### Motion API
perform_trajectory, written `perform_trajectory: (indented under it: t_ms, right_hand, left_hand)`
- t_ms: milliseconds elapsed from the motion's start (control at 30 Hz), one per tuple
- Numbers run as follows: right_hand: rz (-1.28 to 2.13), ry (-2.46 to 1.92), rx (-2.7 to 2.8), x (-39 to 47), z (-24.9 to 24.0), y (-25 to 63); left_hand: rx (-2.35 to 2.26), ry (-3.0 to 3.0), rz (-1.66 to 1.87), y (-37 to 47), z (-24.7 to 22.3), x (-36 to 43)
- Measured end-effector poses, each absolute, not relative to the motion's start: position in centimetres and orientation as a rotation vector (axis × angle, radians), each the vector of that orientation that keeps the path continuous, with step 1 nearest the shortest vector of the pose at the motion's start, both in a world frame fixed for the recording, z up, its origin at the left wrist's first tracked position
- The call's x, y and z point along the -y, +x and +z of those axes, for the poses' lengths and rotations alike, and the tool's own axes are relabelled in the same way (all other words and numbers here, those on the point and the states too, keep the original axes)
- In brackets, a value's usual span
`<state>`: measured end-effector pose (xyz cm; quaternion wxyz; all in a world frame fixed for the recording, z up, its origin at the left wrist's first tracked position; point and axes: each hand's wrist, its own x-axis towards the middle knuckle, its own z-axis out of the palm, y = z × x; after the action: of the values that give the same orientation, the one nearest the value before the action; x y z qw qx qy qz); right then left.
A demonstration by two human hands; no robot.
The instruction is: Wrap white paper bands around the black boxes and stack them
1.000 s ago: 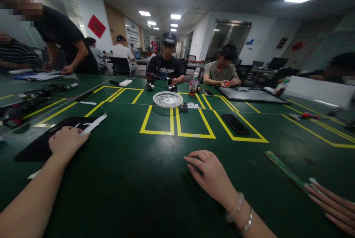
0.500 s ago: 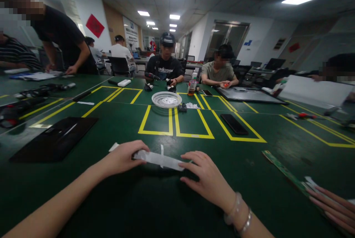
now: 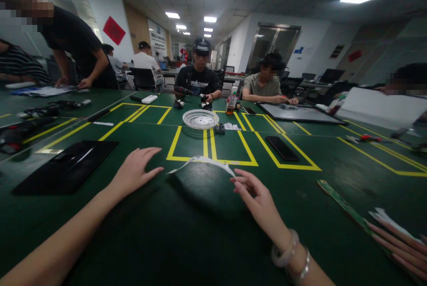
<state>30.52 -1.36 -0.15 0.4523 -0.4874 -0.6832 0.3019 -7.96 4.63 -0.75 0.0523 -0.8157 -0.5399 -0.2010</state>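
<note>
Head view: right hand (image 3: 259,198) forward, grip together on white strip (image 3: 213,160); left hand (image 3: 134,171) outstretched, grip apart.

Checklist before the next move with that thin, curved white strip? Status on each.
1. Right-hand grip on the thin, curved white strip: ok, one end pinched.
2. Left-hand grip available: ok, open and empty, apart from the strip.
3. Strip's other end held: not ok, loose.
4. Strip straight: not ok, bowed.
5. Which face of the strip, if any, is sticky: cannot tell.
6. Co-worker's hand away from both grips: ok, far right of the view, by the long, narrow green circuit board.
</note>
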Motion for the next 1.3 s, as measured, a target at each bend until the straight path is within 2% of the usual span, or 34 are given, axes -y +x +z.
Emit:
perform_trajectory:
  t_ms: [133, 300, 533, 733, 900, 1067, 1300]
  right_hand:
    - [0.893, -1.186, 1.302, 0.4, -0.5, 31.0]
    - [0.935, -1.215, 1.163, 0.7, -0.2, 30.8]
    - [0.958, -1.185, 1.119, 0.6, -0.3, 30.8]
    - [0.984, -1.179, 1.122, 0.6, -0.5, 30.8]
    - [0.974, -1.185, 1.085, 0.7, -0.1, 30.7]
    - [0.964, -1.188, 0.968, 0.7, 0.3, 30.6]
    - [0.935, -1.138, 0.942, 0.5, 0.1, 30.6]
  left_hand:
    - [2.068, -2.049, -0.436, -15.3, -2.2, -6.3]
    - [2.604, -1.651, -0.229, -22.6, -2.7, -6.0]
    - [2.712, -1.491, -0.255, -25.6, -2.5, -5.6]
    - [2.631, -1.604, -0.304, -25.1, -1.8, -5.1]
    - [2.485, -1.831, -0.342, -21.1, -0.9, -5.9]
    - [2.015, -2.308, -0.406, -12.6, 0.4, -5.7]
    - [1.330, -3.001, -0.399, -0.9, 1.2, 0.0]
